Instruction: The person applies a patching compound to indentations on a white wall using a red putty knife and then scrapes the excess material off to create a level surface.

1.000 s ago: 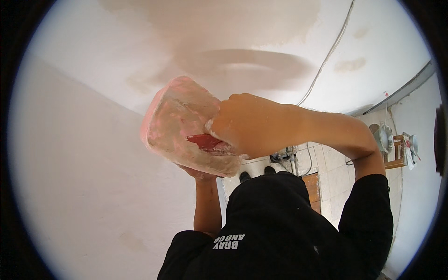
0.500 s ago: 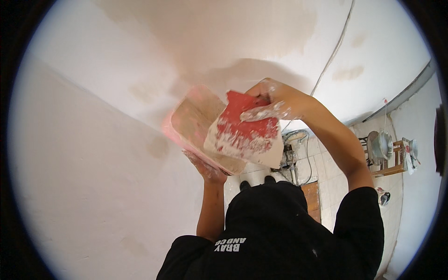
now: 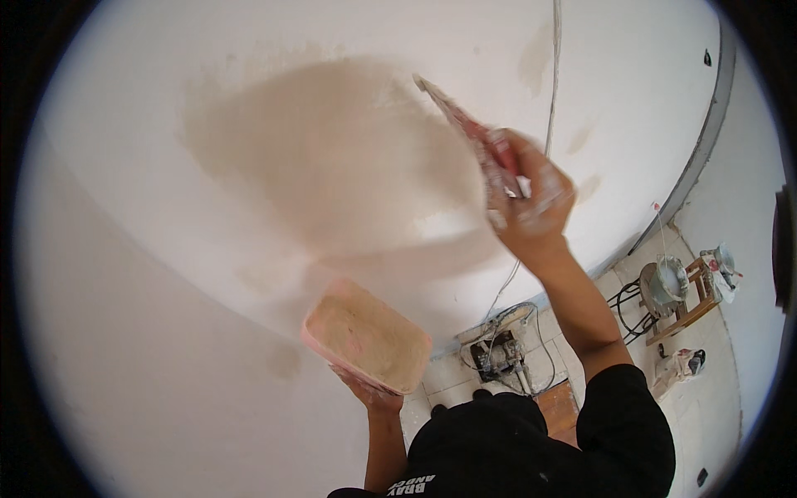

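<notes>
My left hand (image 3: 372,393) is closed under a pink plastic tub (image 3: 312,334), holding it up near the wall. Beige filler coats the tub's inside. Higher and to the right, my right hand (image 3: 535,195) grips a red plastering spreader (image 3: 477,135) smeared with filler. The spreader is seen nearly edge-on, its tip pointing up and left at the wall (image 3: 415,33). A broad damp beige patch (image 3: 324,149) spreads over the wall left of the spreader. Whether the blade's edge touches the wall I cannot tell. White residue covers my right fingers.
A cable (image 3: 554,75) runs down the wall at right. Below it, a dirty power tool (image 3: 502,357) with a looped cord lies on the tiled floor. A bucket (image 3: 668,286) and a wooden stool (image 3: 685,315) stand at right, with a bag (image 3: 681,365) nearby.
My right hand has lifted the spreader from over the tub up toward the wall, turning it edge-on. The tub in my left hand sits lower in view, and the view has shifted.
</notes>
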